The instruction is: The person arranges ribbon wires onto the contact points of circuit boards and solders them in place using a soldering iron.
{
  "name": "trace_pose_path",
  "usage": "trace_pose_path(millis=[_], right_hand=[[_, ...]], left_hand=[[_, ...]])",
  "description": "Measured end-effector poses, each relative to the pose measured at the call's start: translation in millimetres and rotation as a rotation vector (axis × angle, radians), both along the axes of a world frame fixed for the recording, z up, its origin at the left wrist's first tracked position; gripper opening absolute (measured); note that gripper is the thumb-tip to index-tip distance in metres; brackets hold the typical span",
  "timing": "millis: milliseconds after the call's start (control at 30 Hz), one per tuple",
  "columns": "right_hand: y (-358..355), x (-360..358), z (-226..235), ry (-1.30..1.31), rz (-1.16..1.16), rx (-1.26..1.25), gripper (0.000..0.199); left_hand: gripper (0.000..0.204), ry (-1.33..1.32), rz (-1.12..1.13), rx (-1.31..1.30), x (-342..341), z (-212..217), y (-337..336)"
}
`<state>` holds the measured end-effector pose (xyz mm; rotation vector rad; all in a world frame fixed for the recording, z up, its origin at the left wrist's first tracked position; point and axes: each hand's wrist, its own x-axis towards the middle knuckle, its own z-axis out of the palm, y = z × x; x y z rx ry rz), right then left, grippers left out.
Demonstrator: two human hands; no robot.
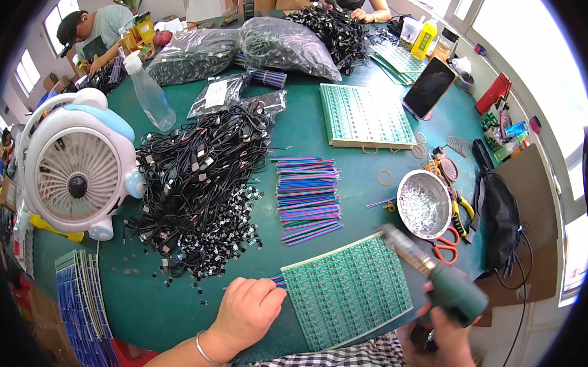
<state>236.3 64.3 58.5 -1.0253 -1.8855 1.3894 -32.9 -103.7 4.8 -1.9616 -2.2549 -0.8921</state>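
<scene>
In front of me a green circuit board panel [350,295] lies at the table's near edge. My left hand [250,311] is closed at its left edge, fingers pinched on coloured wires [279,282] whose ends show on both sides of the hand. My right hand [449,333] grips a dark green heat gun [458,295], blurred, its metal nozzle over the panel's upper right corner. Beyond the panel lies a row of cut coloured wires [309,199]. Left of them is a heap of black cables [203,167] with small connectors [212,241].
A fan [77,171] stands at left, near hanging wired strips [85,314]. To the right are a metal bowl [424,205], orange scissors [446,246] and pliers [462,216]. Stacked boards [366,116], a phone [430,88] and filled bags [289,48] lie farther back. Two people sit beyond.
</scene>
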Motion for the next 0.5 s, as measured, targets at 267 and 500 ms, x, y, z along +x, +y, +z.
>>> trace_pose_path(millis=[267,500], right_hand=[[55,30,71,0.071,-0.224,0.639,0.037],[50,6,20,0.43,-0.336,0.254,0.035]], left_hand=[[0.018,0.081,0.015,-0.032,8,29,2],[0.008,0.129,-0.526,0.324,68,75,85]])
